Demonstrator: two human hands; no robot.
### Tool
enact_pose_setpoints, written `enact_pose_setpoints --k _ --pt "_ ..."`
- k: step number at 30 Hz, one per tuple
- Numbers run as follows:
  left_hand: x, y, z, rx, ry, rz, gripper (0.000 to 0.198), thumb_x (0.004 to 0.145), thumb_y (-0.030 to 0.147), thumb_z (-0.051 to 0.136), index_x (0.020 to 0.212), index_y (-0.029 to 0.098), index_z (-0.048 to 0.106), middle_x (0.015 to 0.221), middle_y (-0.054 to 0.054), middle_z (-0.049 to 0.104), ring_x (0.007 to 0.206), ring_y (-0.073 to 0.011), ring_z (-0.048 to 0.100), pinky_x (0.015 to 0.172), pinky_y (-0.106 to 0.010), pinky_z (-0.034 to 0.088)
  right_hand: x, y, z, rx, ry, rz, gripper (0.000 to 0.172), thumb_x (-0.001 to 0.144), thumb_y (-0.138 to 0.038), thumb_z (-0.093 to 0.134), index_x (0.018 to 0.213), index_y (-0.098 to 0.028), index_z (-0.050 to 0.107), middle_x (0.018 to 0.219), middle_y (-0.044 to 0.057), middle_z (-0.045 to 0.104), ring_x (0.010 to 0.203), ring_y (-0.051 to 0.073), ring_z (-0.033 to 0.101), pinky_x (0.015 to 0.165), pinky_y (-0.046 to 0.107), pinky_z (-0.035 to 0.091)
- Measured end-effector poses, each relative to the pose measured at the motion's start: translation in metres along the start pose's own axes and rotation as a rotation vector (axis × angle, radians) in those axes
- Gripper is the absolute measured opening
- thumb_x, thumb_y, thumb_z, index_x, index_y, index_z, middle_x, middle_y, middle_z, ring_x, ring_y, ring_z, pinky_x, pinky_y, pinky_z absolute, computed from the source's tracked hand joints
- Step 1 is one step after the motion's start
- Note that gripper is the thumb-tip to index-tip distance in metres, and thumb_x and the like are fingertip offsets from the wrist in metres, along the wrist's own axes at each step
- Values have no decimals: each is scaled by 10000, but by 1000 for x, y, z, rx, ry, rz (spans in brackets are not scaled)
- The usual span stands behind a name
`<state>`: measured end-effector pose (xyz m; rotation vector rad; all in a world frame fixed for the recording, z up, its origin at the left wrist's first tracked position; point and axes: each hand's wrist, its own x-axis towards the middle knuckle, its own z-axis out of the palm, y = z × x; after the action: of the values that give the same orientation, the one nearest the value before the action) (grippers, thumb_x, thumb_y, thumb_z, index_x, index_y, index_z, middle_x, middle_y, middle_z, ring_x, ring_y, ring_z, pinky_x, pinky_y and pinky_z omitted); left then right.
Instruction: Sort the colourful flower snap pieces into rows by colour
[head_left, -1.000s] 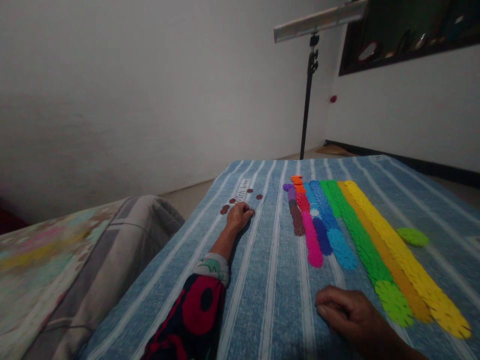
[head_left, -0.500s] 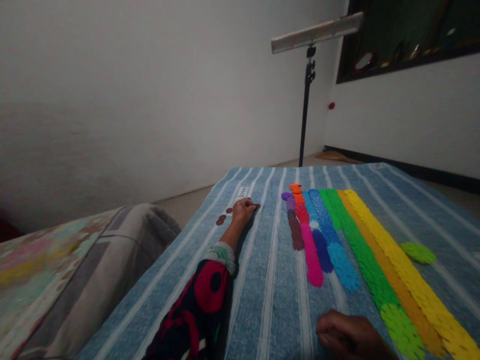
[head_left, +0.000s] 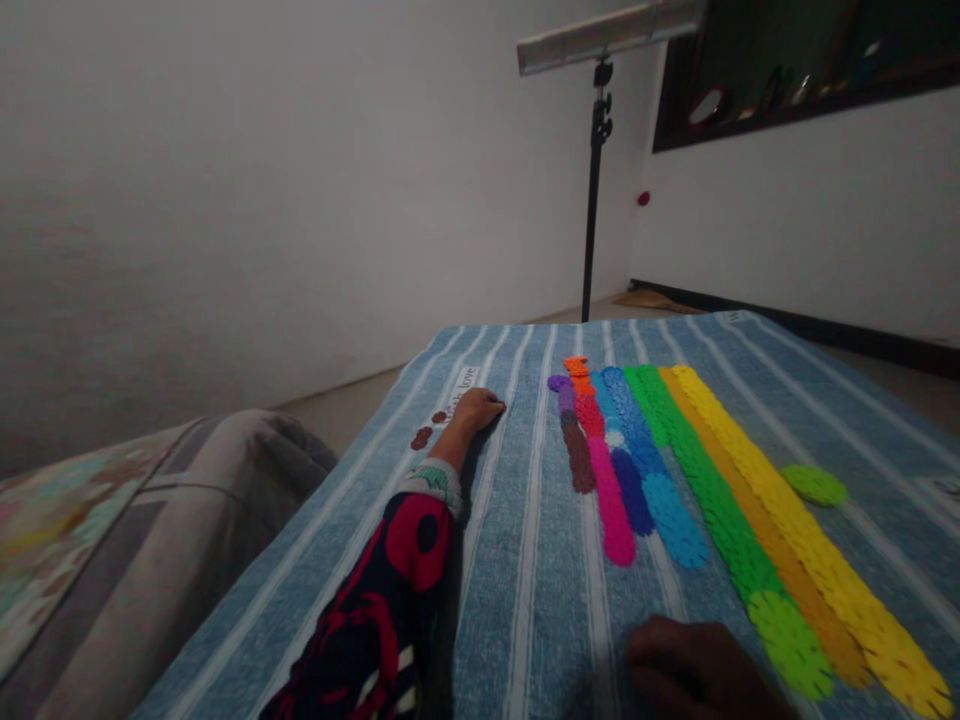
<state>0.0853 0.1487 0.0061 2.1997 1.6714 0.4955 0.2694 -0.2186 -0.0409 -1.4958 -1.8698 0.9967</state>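
My left hand [head_left: 477, 408] is stretched far out on the blue striped cloth [head_left: 525, 560], fingers curled down over small dark red discs by a white label [head_left: 463, 381]. Two more dark red discs [head_left: 421, 437] lie just left of my wrist. My right hand [head_left: 694, 670] rests at the near edge of the cloth, fingers curled under, with nothing visible in it. Rows of overlapping coloured discs run down the cloth: dark red [head_left: 579, 456], pink [head_left: 611, 500], blue [head_left: 660, 480], green [head_left: 720, 500], orange and yellow [head_left: 810, 540].
A small pile of light green discs [head_left: 814, 485] lies right of the yellow row. A dark stand [head_left: 592, 200] with a light bar rises behind the cloth. Folded grey and patterned bedding [head_left: 150, 540] lies at the left. White walls stand behind.
My left hand slid forward over the scattered dark red discs near the label; fewer of them show now. My right hand sank lower in view as the camera shifted.
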Motion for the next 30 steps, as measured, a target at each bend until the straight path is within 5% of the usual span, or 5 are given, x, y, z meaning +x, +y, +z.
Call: enact_pose_setpoints --k 6,14,18,26,30 --pt "-7 -2 2 -54 -3 22 111 687 209 685 783 167 721 771 -32 721 741 -175 644 660 -238 439 1 -8 -3 57 29 -22 211 861 -270 491 755 -195 658 688 6 656 638 142 612 598 197 440" --pt "-40 -7 17 -319 238 72 60 627 169 619 686 174 626 676 9 644 686 -150 607 664 -239 445 4 -4 5 251 74 70 190 807 -329 534 725 -181 619 517 -48 486 502 109 484 507 207 362" --pt "-64 -3 21 -494 261 68 66 599 213 615 645 170 596 602 16 602 609 -148 574 582 -235 425 5 -13 0 430 95 167 184 789 -345 554 730 -175 593 485 -59 479 476 110 506 498 215 382" --pt "-142 45 33 -907 -9 109 150 544 241 686 626 157 593 523 30 562 472 -97 485 476 -210 347 8 -17 -10 607 151 125 249 749 -413 634 739 -167 602 457 -57 544 410 99 501 446 216 367" --pt "-166 70 45 -891 -92 139 114 565 196 677 632 157 593 552 33 577 507 -98 514 506 -206 371 8 -17 -15 672 160 124 306 728 -455 673 771 -158 611 472 -46 581 404 94 520 426 203 345"
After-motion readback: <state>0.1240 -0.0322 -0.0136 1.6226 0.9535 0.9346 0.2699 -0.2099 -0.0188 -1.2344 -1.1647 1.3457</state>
